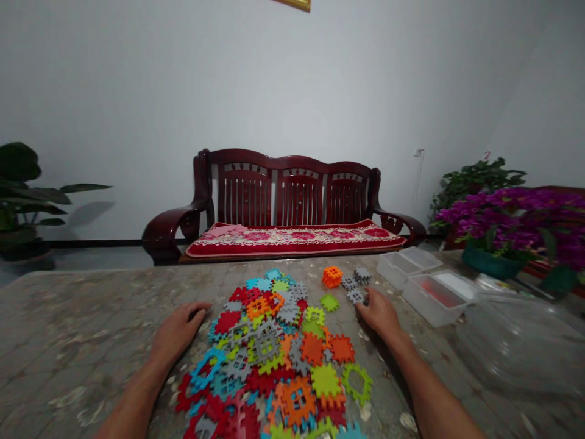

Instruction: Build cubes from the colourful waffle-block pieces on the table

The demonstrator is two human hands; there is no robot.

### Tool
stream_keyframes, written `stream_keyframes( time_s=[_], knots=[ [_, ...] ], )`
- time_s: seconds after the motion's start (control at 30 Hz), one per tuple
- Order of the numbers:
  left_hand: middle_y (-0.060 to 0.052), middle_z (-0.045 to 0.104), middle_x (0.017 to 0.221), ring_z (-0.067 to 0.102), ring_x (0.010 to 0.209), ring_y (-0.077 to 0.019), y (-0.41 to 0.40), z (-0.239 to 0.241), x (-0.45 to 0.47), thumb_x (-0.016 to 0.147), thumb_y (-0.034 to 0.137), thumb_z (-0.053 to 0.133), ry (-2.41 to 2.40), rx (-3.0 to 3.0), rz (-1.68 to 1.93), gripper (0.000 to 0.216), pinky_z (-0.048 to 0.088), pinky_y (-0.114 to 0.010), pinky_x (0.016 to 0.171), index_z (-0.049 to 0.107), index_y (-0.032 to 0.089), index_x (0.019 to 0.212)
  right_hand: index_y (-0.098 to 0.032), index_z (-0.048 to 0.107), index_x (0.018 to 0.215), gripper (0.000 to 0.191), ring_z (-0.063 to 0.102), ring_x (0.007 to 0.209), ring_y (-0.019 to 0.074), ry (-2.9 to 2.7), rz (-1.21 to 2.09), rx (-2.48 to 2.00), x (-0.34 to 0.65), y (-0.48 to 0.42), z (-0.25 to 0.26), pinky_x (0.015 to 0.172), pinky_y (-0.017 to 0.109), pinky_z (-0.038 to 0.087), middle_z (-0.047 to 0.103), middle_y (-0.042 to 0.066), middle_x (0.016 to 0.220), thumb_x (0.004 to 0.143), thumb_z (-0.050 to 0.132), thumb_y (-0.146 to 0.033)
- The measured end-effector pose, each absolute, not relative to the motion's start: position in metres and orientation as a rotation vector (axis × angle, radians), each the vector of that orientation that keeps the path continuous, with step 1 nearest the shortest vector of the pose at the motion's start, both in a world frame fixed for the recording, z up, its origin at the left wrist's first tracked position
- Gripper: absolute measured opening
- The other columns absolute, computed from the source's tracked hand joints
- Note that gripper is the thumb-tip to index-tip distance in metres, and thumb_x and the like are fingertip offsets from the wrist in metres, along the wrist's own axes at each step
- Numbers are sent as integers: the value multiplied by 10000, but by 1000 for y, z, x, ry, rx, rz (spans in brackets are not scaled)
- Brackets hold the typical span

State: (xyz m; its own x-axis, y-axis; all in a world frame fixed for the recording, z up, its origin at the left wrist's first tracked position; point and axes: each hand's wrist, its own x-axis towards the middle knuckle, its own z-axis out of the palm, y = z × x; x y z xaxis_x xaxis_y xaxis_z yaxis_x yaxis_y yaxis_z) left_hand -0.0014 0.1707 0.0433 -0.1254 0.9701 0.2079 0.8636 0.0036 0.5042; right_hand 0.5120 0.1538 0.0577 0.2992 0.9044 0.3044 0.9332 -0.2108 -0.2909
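Note:
A loose heap of interlocking plastic tiles [267, 347] with toothed edges lies between my hands, in red, orange, green, blue and grey; some have window cut-outs. My left hand [179, 326] rests on the table left of the heap, thumb and forefinger apart, holding nothing. To the right, my right hand [378, 312] lies beside a few grey toothed pieces [355, 296], its fingertips at the nearest one; the other fingers are partly hidden. An orange block of joined tiles [332, 277] sits left of those grey pieces. A single green tile [329, 302] lies flat below it.
Two clear plastic boxes [432, 308] stand at right, one with something red inside. A large transparent container [521, 347] is nearer me. Purple flowers in a green pot [491, 262] are farther right. Beyond the stone-patterned table [82, 341] is a wooden bench [292, 189].

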Motion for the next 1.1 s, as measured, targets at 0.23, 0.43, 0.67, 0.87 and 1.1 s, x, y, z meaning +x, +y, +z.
stream_keyframes(
  time_s=[0.23,0.43,0.67,0.87,1.1],
  knots=[
    [-88,779,1202,703,1128,-287,169,47,0,859,412,399,2097,1899,754,496,522,-404,1021,792,211,1087,-163,631,1303,479,690,1063,278,-1443,-76,-2085,512,177,67,915,355,488,745,122,1161,854,623,-330],
    [-87,790,1178,715,1098,-283,170,47,-1,849,407,425,2082,1881,785,471,532,-402,1006,797,212,1065,-139,616,1328,486,670,1105,296,-1470,-104,-2111,503,196,64,976,389,464,725,158,1192,873,613,-310],
    [-75,797,1154,720,1081,-282,171,46,-1,842,407,437,2102,1873,812,450,541,-395,992,801,227,1036,-170,616,1325,465,663,1094,272,-1498,-168,-2140,501,204,59,956,354,465,735,122,1164,880,612,-307],
    [-76,795,1151,721,1074,-277,171,45,-2,849,414,422,2086,1893,792,469,538,-390,1000,801,221,1047,-141,630,1300,454,649,1119,284,-1490,-141,-2124,501,200,58,978,369,462,722,142,1215,888,598,-328],
    [-68,797,1140,714,1090,-268,167,50,4,856,393,436,2099,1888,801,432,534,-379,1001,799,226,1022,-205,728,1042,281,679,991,237,-1568,35,-1805,480,187,60,924,353,495,762,72,1063,878,528,-312]
  ],
)
